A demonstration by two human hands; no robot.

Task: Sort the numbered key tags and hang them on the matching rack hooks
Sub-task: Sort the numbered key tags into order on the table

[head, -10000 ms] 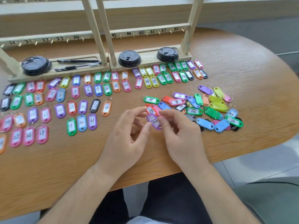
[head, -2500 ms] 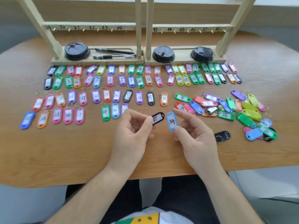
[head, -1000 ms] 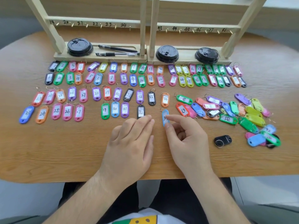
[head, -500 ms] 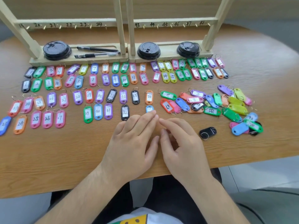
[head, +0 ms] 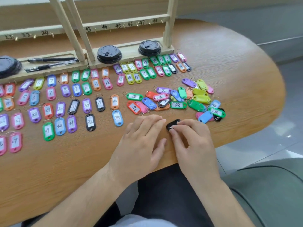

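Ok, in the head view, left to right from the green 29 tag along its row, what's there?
green tag 29 → blue tag 30 → purple tag 31 → black tag 32 → blue tag 34 → left hand → loose black tag pinched by right hand

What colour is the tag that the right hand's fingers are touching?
Black. The tag shows best in the head view.

We wear black trousers (head: 164, 194), and a strip of pale shirt (head: 144, 222) shows at our waist. Our forearms are bare up to the left hand (head: 141, 141) and right hand (head: 191, 145); our nails are short.
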